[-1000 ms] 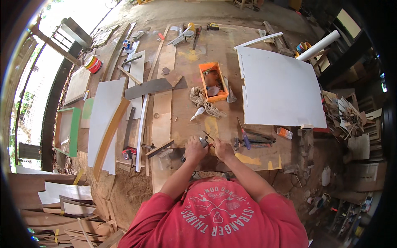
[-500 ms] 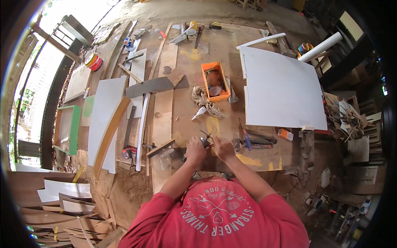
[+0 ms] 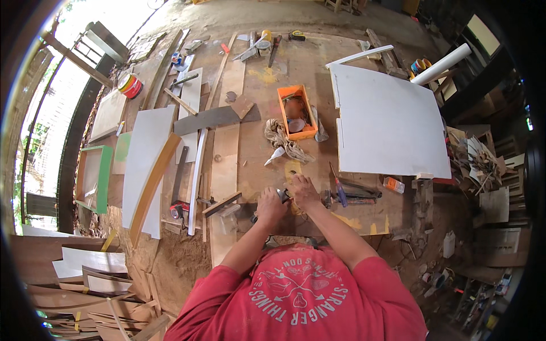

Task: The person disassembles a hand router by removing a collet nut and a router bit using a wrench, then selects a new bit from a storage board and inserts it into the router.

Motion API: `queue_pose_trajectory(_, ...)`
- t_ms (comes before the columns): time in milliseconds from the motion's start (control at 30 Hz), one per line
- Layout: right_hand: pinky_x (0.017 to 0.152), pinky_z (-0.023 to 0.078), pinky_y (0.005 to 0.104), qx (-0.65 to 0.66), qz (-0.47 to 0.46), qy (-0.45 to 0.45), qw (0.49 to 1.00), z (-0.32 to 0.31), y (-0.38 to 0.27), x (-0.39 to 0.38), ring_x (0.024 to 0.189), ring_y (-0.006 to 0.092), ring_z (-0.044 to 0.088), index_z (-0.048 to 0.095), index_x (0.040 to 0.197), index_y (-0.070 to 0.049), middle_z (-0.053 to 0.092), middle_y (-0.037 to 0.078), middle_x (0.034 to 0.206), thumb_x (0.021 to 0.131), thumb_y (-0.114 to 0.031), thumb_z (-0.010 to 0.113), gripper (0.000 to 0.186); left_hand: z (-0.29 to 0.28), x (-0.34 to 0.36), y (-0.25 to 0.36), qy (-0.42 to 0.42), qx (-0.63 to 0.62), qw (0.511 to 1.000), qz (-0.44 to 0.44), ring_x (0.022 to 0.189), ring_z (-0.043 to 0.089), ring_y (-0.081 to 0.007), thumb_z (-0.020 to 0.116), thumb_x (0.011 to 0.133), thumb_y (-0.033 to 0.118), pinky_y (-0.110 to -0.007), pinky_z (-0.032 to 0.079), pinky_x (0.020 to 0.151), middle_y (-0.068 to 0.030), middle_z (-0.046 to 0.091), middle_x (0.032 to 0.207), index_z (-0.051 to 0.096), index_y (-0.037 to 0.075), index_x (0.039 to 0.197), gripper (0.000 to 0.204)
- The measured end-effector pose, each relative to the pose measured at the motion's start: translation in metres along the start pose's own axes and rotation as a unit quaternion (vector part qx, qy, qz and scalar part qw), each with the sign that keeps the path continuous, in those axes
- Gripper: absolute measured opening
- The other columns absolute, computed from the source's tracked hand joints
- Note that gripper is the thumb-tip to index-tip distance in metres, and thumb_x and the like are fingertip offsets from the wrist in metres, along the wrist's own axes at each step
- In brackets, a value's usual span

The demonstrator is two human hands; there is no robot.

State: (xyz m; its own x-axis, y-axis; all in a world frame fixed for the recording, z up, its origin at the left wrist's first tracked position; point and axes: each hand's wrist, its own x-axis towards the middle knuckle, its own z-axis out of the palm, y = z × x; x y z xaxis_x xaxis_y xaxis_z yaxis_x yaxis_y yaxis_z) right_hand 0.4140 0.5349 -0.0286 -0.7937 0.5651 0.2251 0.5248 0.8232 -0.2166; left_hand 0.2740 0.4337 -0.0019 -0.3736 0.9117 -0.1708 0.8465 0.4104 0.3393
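Observation:
Near the front edge of the wooden worktable [image 3: 259,187], my left hand [image 3: 269,206] is closed around a dark tool with a silver end [image 3: 282,195]; its kind is hard to make out. My right hand [image 3: 303,192] is just to the right of that silver end. Its fingers are bent and closed, and what they hold, if anything, is hidden. Ahead of my hands lie a white glue bottle [image 3: 275,156] and a twisted beige rag [image 3: 276,132]. Right of my right hand lies a screwdriver [image 3: 340,193] with a blue and red handle.
An orange box [image 3: 313,132] of small items stands beyond the rag. A large white panel [image 3: 389,122] covers the right side. Toward the left are a curved wooden strip [image 3: 149,193], a white board [image 3: 142,136] and a tape measure [image 3: 180,211].
My right hand has moved slightly forward, away from my body. The thin dark piece that stuck out ahead of the tool between my hands is now mostly covered. My left hand stays about where it was.

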Motion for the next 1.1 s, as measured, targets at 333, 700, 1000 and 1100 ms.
queue_pose_trajectory(333, 0.098, 0.048, 0.0441, 0.013, 0.053, 0.046, 0.997, -0.003, 0.067, 0.004, 0.106, 0.0273, 0.066, 0.078, 0.108, -0.013, 0.074, 0.005, 0.104, 0.089, -0.023, 0.075, 0.022, -0.01, -0.001, 0.011, -0.01, -0.016, 1.0, 0.001, 0.116, 0.064, -0.0401, 0.08, 0.083, 0.062, -0.049, 0.053, 0.096, -0.0212, 0.064, 0.119, 0.059, -0.003, 0.117, 0.077)
queue_pose_trajectory(700, 0.077, 0.05, 0.0279, 0.67, 0.231, -0.066, 0.703, -0.086, 0.022, -0.014, 0.083, 0.009, 0.061, 0.074, 0.107, 0.0, 0.069, 0.0, 0.089, 0.104, -0.019, 0.065, 0.021, -0.022, -0.005, 0.008, 0.107, -0.386, 0.912, 0.083, 0.104, 0.068, -0.0291, 0.067, 0.103, 0.041, -0.039, 0.054, 0.092, -0.0168, 0.07, 0.114, 0.063, -0.002, 0.133, 0.053)
queue_pose_trajectory(1000, 0.072, 0.045, 0.0261, 0.659, 0.176, -0.123, 0.72, -0.125, -0.001, -0.009, 0.078, 0.0075, 0.054, 0.071, 0.097, -0.002, 0.063, -0.003, 0.084, 0.107, -0.025, 0.065, 0.026, -0.054, -0.025, 0.01, -0.205, -0.736, 0.645, 0.028, 0.101, 0.065, -0.0109, 0.055, 0.113, 0.024, -0.028, 0.054, 0.092, -0.0025, 0.068, 0.11, 0.064, 0.0, 0.135, 0.034)
queue_pose_trajectory(1100, 0.071, 0.044, 0.026, 0.66, 0.172, -0.131, 0.719, -0.131, 0.002, -0.01, 0.077, 0.0068, 0.053, 0.07, 0.094, -0.003, 0.062, -0.004, 0.084, 0.106, -0.027, 0.066, 0.027, -0.073, -0.032, 0.019, -0.22, -0.753, 0.62, 0.011, 0.102, 0.065, -0.0112, 0.057, 0.112, 0.021, -0.03, 0.055, 0.095, -0.0031, 0.067, 0.115, 0.06, 0.0, 0.137, 0.032)
